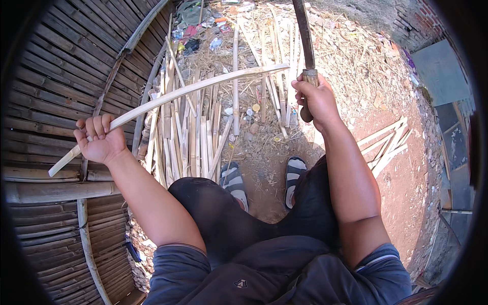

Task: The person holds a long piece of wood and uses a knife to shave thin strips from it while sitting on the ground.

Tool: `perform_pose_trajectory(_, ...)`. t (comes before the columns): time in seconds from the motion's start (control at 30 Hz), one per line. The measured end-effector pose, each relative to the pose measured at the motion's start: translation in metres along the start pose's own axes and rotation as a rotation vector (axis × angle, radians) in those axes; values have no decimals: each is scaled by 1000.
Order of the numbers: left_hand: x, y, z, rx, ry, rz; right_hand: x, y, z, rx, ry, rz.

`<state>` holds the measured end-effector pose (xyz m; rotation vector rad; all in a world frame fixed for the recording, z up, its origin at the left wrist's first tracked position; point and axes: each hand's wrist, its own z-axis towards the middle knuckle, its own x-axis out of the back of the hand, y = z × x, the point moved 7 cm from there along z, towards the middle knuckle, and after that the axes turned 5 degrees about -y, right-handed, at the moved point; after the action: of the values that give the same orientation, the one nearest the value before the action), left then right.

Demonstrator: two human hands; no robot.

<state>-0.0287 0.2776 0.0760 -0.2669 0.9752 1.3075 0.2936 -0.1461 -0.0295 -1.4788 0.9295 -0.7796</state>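
My left hand (101, 140) is closed around a long pale bamboo strip (198, 85) near its lower left end. The strip slants up to the right, and its far end lies just left of my right hand (316, 99). That hand is wrapped round the wooden handle of a machete (304, 38). The dark blade points away from me, and its tip runs out of the picture at the top. A metal collar joins blade and handle. Strip and blade look slightly apart, though I cannot tell their exact distance.
Many split bamboo strips (195, 145) lie on the ground ahead and to the left. A smaller bundle of strips (389, 144) lies on the right. A bamboo slat wall (56, 96) closes off the left side. Rubbish (190, 46) and shavings litter the far ground.
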Motion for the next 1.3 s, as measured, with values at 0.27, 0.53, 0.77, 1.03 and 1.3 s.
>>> perform_pose_trajectory(0.27,2,16,-4,-52,64,-155,-14,-14,-3,-8,-2,281)
perform_pose_trajectory(0.53,-1,10,-8,-61,120,-185,-15,-23,-1,76,46,321)
perform_pose_trajectory(0.77,-11,8,-8,18,-28,-262,-19,-34,0,174,132,444)
perform_pose_trajectory(1.03,-19,7,-9,34,-91,-301,-21,-43,-5,246,161,602)
perform_pose_trajectory(1.3,36,-18,-19,68,508,90,-13,-45,-4,314,210,626)
